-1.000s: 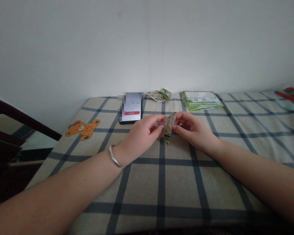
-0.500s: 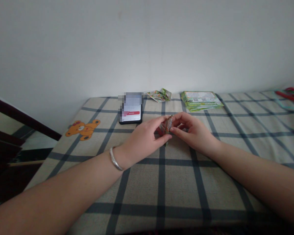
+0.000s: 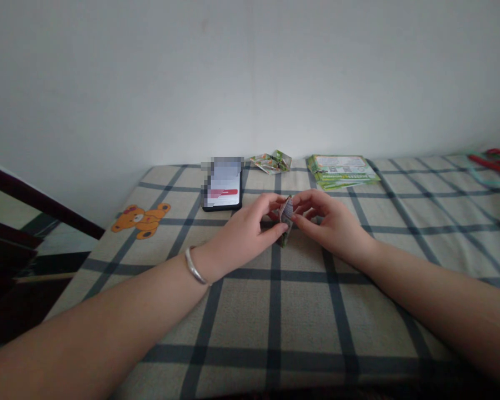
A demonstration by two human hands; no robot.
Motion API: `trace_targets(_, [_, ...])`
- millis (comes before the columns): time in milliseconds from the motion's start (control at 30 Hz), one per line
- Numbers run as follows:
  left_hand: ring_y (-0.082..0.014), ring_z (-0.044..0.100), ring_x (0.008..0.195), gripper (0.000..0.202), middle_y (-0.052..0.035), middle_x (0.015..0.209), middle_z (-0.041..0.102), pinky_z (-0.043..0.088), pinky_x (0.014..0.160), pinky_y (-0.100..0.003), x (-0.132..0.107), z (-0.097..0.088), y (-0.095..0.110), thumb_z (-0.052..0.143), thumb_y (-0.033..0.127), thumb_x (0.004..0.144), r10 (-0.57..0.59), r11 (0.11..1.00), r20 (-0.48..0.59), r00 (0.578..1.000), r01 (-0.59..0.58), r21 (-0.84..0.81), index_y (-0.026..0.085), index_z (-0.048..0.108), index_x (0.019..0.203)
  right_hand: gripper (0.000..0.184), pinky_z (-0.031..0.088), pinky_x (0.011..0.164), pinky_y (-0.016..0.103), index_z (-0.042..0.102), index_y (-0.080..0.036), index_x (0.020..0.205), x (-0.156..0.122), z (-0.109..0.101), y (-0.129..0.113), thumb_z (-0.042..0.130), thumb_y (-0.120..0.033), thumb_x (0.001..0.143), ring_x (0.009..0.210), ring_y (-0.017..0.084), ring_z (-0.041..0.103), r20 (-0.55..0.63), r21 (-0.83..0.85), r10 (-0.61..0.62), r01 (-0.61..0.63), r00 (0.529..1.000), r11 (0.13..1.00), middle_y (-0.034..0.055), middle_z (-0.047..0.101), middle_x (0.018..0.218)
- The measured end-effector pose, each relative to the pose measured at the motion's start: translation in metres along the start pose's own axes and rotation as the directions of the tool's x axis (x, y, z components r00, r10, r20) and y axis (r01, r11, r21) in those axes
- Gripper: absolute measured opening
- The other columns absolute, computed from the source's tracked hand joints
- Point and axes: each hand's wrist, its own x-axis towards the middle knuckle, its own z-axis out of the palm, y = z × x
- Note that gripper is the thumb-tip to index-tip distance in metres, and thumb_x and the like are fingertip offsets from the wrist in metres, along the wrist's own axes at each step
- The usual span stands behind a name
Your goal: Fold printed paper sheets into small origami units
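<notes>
Between my two hands, just above the checked cloth, is a small folded piece of printed paper (image 3: 286,214), with greyish and green faces. My left hand (image 3: 252,228), a silver bangle on its wrist, pinches the paper from the left, its thumb on the near face. From the right, my right hand (image 3: 329,219) grips the paper's edge between thumb and fingertips. Beyond the hands, near the wall, lies another folded paper piece (image 3: 271,162) of similar print. A stack of green printed sheets (image 3: 344,169) rests behind my right hand.
A phone (image 3: 224,186) with a lit screen lies behind my left hand. The checked tablecloth (image 3: 241,316) carries an orange bear picture (image 3: 141,221) at the left. Red and green items (image 3: 498,161) sit at the far right. A white wall (image 3: 250,78) rises behind the table.
The folded paper has turned slightly between my fingers and shows more of a greyish face. My left fingers have shifted a little; the things on the table stay put.
</notes>
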Motion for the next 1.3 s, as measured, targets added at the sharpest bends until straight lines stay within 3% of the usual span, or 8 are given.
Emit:
trace_targets(233, [-0.0168,0.064,0.107,0.037,-0.0036,0.116,0.066,0.052,0.092,-0.029,0.001,-0.002,-0.002,0.062,0.022,0.087,-0.017,0.999,0.000,1.000,0.017,0.028,0.022,0.047,0.122,0.022,0.054,0.070,0.026,0.066,-0.021,0.103,-0.002,-0.004,0.000,0.059,-0.015,0.082,0.082,0.015,0.069,0.013,-0.119,-0.019,0.020,1.000,0.993,0.0020,0.074,0.092])
trace_targets(467, [-0.0171,0.065,0.105,0.036,-0.0049,0.118,0.066,0.053,0.093,-0.031,0.002,-0.005,0.000,0.060,0.022,0.087,-0.001,0.997,0.008,1.000,0.000,0.075,0.020,0.054,0.123,0.018,0.054,0.070,0.027,0.067,-0.020,0.097,-0.001,-0.008,0.002,0.060,-0.016,0.081,0.078,0.015,0.068,-0.010,-0.254,-0.087,0.081,0.996,0.964,0.0016,0.073,0.087])
trace_targets(633, [-0.0182,0.062,0.112,0.037,-0.0038,0.123,0.065,0.048,0.100,-0.035,0.003,-0.006,-0.001,0.060,0.021,0.087,0.049,0.973,0.011,0.999,-0.050,0.225,0.021,0.058,0.124,0.025,0.053,0.061,0.025,0.066,-0.021,0.101,-0.001,-0.009,0.005,0.061,-0.013,0.078,0.070,0.014,0.068,-0.001,-0.241,-0.043,0.041,0.999,0.970,0.0013,0.073,0.085])
trace_targets(867, [-0.0193,0.060,0.115,0.037,-0.0049,0.125,0.065,0.047,0.103,-0.037,0.003,-0.006,-0.004,0.059,0.023,0.088,0.080,0.950,0.040,0.996,-0.088,0.300,0.020,0.059,0.125,0.035,0.055,0.064,0.026,0.063,-0.021,0.111,0.000,-0.007,0.006,0.057,-0.010,0.078,0.074,0.014,0.069,0.025,-0.207,-0.068,0.071,0.997,0.976,0.0030,0.072,0.093])
trace_targets(1100, [-0.0191,0.061,0.113,0.034,-0.0052,0.122,0.066,0.048,0.100,-0.037,0.003,-0.006,-0.006,0.057,0.023,0.090,0.121,0.942,0.057,0.991,-0.133,0.309,0.020,0.060,0.123,0.022,0.053,0.062,0.025,0.066,-0.020,0.102,0.000,-0.009,0.003,0.058,-0.016,0.082,0.073,0.015,0.068,0.032,-0.208,-0.033,0.039,0.999,0.977,0.0026,0.073,0.089])
trace_targets(1300, [-0.0189,0.061,0.111,0.034,-0.0045,0.120,0.066,0.047,0.101,-0.037,0.002,-0.006,-0.005,0.062,0.020,0.086,0.140,0.934,0.081,0.987,-0.159,0.319,0.020,0.061,0.121,0.021,0.048,0.060,0.024,0.068,-0.021,0.095,0.001,-0.018,0.002,0.057,-0.013,0.080,0.070,0.014,0.065,0.140,-0.311,-0.120,0.158,0.983,0.937,0.0010,0.072,0.083])
